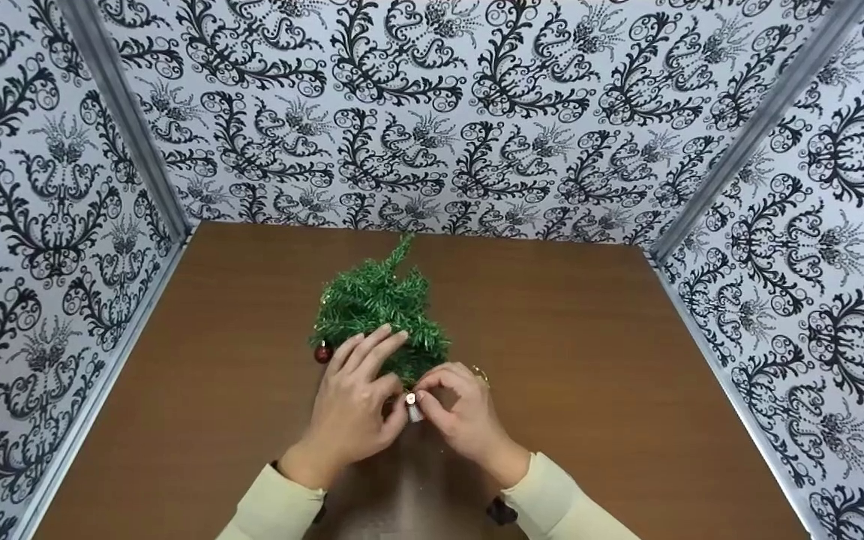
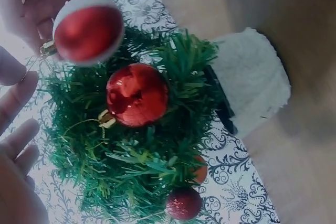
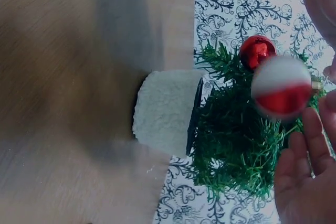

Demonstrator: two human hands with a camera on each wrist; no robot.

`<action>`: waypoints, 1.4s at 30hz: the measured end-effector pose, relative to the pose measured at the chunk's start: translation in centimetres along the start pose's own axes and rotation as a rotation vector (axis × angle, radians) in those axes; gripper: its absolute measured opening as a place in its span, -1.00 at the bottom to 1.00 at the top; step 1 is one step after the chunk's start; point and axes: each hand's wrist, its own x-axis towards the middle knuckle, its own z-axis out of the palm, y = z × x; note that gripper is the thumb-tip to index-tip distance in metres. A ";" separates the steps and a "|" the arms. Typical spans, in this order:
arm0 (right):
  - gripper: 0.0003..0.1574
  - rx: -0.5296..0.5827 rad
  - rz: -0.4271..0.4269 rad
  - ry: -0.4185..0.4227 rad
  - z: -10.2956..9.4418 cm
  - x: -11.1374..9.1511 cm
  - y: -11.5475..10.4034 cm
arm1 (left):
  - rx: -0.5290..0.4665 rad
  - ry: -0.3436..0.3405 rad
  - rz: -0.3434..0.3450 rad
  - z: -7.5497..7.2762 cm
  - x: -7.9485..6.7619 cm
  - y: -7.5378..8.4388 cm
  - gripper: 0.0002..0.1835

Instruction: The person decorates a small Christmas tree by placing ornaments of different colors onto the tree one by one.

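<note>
A red-and-white bauble hangs by its gold cap between both hands, in front of a small artificial Christmas tree. The left hand has thumb and index finger pinched at the bauble's thin cord, its other fingers spread over the lower branches. From the other side the right hand pinches close by the cap, thumb against index finger. In the left wrist view a shiny red bauble sits on the tree just beside the held one. The tree's white fuzzy base faces the person.
A dark red glitter bauble hangs at the tree's left side. Part of an orange ornament shows among the branches. Beyond the brown table stand patterned walls. A gold curl shows beside the right hand.
</note>
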 end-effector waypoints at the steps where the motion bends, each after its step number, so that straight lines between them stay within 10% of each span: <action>1: -0.81 -0.029 -0.007 -0.001 0.0 0.1 -0.1 | 0.011 -0.001 0.000 0.0 -0.1 -0.1 -0.87; 18: -0.91 -0.306 -0.104 0.073 0.8 0.9 0.0 | 0.133 0.048 -0.025 -0.3 -0.8 -0.9 -0.88; 42: -0.95 -0.325 -0.015 0.112 1.3 1.5 0.0 | 0.126 0.136 -0.103 0.5 -0.2 -1.2 -0.87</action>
